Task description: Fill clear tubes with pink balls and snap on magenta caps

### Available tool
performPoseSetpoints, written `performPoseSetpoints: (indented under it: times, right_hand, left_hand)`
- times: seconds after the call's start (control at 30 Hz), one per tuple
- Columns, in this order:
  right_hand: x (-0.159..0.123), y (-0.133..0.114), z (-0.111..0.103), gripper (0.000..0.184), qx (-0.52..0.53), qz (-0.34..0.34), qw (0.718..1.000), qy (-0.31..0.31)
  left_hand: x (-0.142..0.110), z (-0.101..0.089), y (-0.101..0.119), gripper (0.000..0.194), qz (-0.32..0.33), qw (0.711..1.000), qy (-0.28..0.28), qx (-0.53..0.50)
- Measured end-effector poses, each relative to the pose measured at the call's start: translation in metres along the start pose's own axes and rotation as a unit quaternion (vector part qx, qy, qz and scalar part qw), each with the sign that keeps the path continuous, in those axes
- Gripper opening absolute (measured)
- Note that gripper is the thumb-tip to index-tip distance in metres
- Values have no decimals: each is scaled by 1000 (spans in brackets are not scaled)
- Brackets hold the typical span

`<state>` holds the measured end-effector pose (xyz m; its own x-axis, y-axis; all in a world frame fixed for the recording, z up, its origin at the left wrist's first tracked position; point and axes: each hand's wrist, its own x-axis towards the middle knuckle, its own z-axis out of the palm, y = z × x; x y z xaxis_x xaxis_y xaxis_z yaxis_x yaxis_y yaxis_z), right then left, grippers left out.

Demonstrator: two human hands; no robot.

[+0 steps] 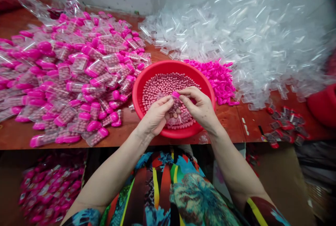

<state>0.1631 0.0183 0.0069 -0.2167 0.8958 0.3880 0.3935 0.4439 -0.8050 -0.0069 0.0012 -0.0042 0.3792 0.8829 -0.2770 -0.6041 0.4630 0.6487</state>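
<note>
A red plastic bowl (147,79) full of small pink balls (162,84) stands at the table's front edge. Above it, my left hand (156,115) grips a small clear tube holding pink balls (175,107). My right hand (201,107) pinches a bright pink cap (175,94) at the tube's top end. Both hands are closed, touching each other over the bowl's near half.
A big heap of filled, pink-capped tubes (73,75) covers the left of the brown table (236,121). Loose pink caps (219,77) lie right of the bowl, with empty clear tubes (236,40) behind. Several red-capped tubes (286,126) lie at the right. More filled tubes (49,187) sit below left.
</note>
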Motion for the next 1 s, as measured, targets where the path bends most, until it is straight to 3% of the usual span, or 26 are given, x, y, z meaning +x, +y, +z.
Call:
performPoseSetpoints:
  times: [0.2,0.33,0.47,0.57,0.67,0.8,1.0]
  right_hand:
    - [-2,-3,1,17,-43,-39,998,-37]
    - [-5,-8,6,23,-51,-38,998,-24]
    - [0,-11,6,53,-8,32,999,20]
    - [15,-10,10,81,48,116,992,29]
    - [28,-5,21,94,126,170,977,-33]
    - [28,0,32,98,187,216,951,-117]
    - [18,0,29,87,71,144,974,-159]
  left_hand:
    - [1,3,-2,21,5,1000,17,-2]
    - [1,4,-3,23,28,999,41,11]
    - [-1,4,-4,25,51,996,25,75]
    - [-3,4,-4,26,22,992,-3,124]
    - [-4,6,-4,26,0,990,-19,142]
    - [-2,8,-5,25,2,986,-17,166]
    - [-1,10,-10,19,62,955,10,290]
